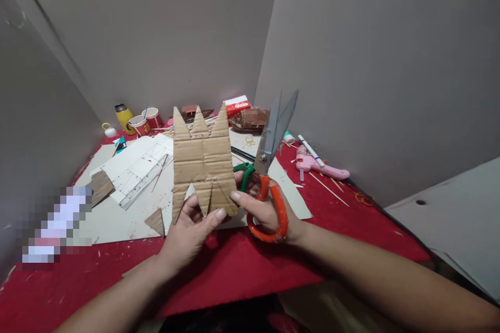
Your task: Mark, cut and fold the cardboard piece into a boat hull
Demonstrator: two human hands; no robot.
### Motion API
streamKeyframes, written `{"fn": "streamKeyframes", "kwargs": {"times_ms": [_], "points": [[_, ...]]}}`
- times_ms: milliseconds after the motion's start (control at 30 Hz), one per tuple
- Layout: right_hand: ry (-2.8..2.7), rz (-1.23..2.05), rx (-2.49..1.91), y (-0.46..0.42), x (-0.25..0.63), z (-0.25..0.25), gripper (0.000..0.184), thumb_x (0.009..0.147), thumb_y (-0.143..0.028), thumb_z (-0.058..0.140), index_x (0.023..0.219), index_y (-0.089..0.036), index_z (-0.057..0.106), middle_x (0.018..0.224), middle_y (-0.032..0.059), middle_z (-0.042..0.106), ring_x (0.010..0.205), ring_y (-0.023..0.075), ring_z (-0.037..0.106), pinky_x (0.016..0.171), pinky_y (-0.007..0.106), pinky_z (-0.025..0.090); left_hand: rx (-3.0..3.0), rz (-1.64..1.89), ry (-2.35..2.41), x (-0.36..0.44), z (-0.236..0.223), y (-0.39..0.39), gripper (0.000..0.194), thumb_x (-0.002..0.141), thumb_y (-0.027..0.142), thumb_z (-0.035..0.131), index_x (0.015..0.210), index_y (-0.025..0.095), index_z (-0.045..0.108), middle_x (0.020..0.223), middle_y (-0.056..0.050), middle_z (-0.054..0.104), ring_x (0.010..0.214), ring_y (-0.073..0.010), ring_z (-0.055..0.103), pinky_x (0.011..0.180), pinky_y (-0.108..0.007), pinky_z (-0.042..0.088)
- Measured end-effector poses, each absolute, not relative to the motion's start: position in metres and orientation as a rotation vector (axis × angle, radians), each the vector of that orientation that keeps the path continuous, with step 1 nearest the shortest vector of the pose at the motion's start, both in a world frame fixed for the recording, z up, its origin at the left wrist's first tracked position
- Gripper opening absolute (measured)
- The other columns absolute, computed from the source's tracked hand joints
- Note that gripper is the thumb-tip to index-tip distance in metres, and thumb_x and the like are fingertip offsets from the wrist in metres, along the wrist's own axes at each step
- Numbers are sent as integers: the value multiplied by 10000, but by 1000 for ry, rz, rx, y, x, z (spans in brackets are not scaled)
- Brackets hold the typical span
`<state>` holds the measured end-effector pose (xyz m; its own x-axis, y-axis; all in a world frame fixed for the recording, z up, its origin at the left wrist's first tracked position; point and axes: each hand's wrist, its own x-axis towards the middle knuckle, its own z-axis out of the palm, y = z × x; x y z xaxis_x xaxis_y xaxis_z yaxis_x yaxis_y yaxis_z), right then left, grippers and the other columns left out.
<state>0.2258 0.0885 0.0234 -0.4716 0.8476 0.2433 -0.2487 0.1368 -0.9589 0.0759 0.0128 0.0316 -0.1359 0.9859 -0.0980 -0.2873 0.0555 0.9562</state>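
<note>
A piece of corrugated cardboard [202,158] is held up in front of me, with pointed teeth cut along its top and bottom edges. My left hand [191,229] grips its lower edge, thumb in front and fingers behind. A pair of scissors [269,140] with orange and green handles hangs in my right hand [260,208], blades slightly apart and pointing up, away from the cardboard. The right thumb also touches the cardboard's lower right corner. Below left, a small cardboard triangle [156,221] lies on the white board.
A white board [128,229] with a drawn paper [136,166] covers part of the red table [242,270]. At the back stand a yellow bottle [124,118], paper cups [139,126] and a brown wooden model [250,120]. A pink glue gun [324,166] and sticks lie right.
</note>
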Motion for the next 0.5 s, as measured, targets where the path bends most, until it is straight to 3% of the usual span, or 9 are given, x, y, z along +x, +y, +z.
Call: {"fn": "streamKeyframes", "kwargs": {"times_ms": [233, 367, 500], "points": [[-1530, 1540, -647, 90, 225, 19, 345, 795, -486, 713, 926, -210, 553, 807, 11, 606, 710, 175, 604, 683, 319, 517, 866, 1498, 1153, 71, 32, 15, 348, 672, 365, 856, 897, 168, 677, 921, -36, 763, 707, -135, 683, 706, -266, 577], [-1565, 1569, -632, 93, 228, 17, 393, 857, -573, 619, 939, -195, 547, 721, -6, 573, 599, 147, 574, 587, 286, 502, 858, 1732, 1103, 52, 43, 20, 268, 737, 283, 817, 945, 190, 675, 883, 6, 739, 693, -111, 662, 694, -258, 578], [-1662, 1655, -645, 91, 232, 11, 455, 887, -633, 539, 955, -184, 529, 695, -30, 497, 520, 112, 494, 520, 264, 464, 808, 1900, 1019, 37, 55, 20, 261, 714, 261, 829, 918, 179, 690, 860, 1, 732, 696, -114, 657, 665, -252, 577]]}}
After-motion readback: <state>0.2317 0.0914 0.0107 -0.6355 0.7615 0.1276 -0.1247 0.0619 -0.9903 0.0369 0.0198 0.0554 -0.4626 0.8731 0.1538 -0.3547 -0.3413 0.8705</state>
